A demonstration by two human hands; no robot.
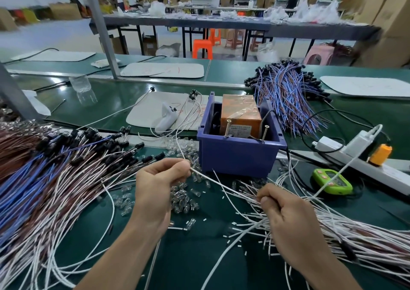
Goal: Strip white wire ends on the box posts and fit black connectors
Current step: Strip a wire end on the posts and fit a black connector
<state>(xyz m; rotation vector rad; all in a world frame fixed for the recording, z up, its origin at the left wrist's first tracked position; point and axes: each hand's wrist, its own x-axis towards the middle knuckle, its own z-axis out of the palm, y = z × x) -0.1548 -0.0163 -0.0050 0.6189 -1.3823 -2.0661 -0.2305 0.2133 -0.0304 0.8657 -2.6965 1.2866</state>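
My left hand [158,184] pinches a white wire [213,180] in front of the blue box [238,154]. That wire stretches right and down to my right hand [286,216], which grips it among a bundle of loose white wires [346,227]. Two metal posts [246,131] stand up on the box's near rim, in front of an orange block [240,114] inside it. A heap of finished wires with black connectors [93,152] lies to the left. Small clear bulbs [184,198] and white insulation scraps [238,243] are scattered between my hands.
A white power strip [363,163] with an orange plug and a green timer [331,181] lie at the right. Another blue-and-brown wire bundle [286,94] sits behind the box. A white mat [159,110] and a clear plastic cup [81,85] are farther back.
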